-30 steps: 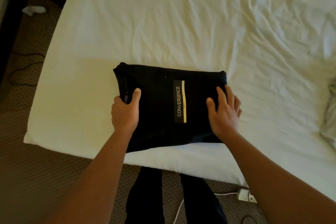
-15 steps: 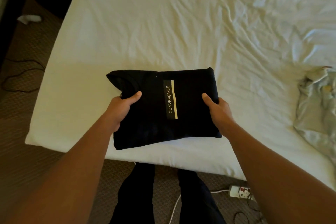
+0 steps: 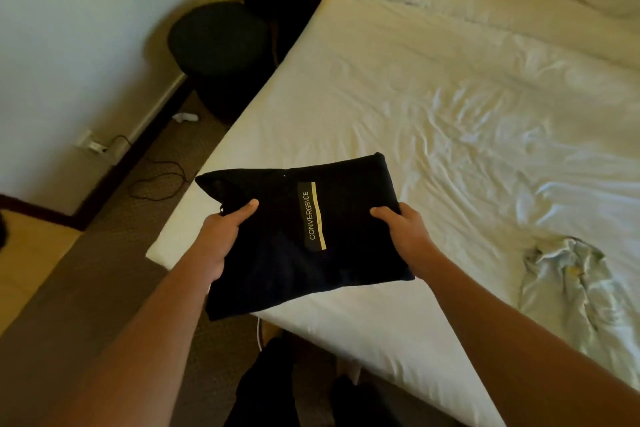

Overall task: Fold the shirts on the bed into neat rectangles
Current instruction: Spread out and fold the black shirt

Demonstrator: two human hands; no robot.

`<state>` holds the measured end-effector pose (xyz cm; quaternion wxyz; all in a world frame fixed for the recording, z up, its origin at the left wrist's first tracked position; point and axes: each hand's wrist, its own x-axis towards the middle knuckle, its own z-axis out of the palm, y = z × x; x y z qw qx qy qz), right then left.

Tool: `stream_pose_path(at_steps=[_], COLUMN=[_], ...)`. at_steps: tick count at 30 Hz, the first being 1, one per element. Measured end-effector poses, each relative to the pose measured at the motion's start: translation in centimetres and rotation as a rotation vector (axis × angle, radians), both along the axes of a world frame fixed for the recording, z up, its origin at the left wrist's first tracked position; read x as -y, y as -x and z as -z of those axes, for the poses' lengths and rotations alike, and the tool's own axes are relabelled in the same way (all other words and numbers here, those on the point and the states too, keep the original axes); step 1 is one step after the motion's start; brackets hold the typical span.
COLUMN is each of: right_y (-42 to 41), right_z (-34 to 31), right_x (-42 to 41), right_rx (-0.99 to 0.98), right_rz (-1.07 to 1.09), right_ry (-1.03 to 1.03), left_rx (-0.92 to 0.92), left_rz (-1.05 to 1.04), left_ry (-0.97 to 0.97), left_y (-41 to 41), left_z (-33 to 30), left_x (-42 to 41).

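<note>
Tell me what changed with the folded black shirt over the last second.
Both hands, left hand and right hand, went from pressing flat to gripping the folded black shirt by its sides and lifted it off the white bed sheet. It stayed folded, label up.

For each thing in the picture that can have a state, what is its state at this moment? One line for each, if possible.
black shirt: folded into a rectangle, held at both sides, its near edge out past the bed's edge
left hand: grips the shirt's left side, thumb on top
right hand: grips the shirt's right side, thumb on top
pale shirt: crumpled, unfolded, lying on the bed
bed sheet: wrinkled
</note>
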<state>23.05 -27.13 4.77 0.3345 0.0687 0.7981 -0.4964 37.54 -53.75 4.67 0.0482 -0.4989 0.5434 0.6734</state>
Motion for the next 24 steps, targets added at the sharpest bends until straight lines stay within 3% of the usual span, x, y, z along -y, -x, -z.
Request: stream_pose_path(at_steps=[10, 18, 24], right_y=[-3.2, -10.8, -20.9], right_z=[-8.3, -11.1, -11.9], right_x=[8.5, 24.1, 37.0], right_rx=[-0.085, -0.214, -0.143], right_rz=[-0.306, -0.659, -0.819], right_ry=[0.087, 0.134, 0.209], left_rx=[-0.083, -0.117, -0.122], left_rz=[-0.302, -0.622, -0.776], left_ry=[0.136, 0.178, 0.242], left_y=[-9.1, -22.9, -34.7], left_z=[-10.0, -12.9, -13.7], left_x=[3.5, 10.8, 18.6])
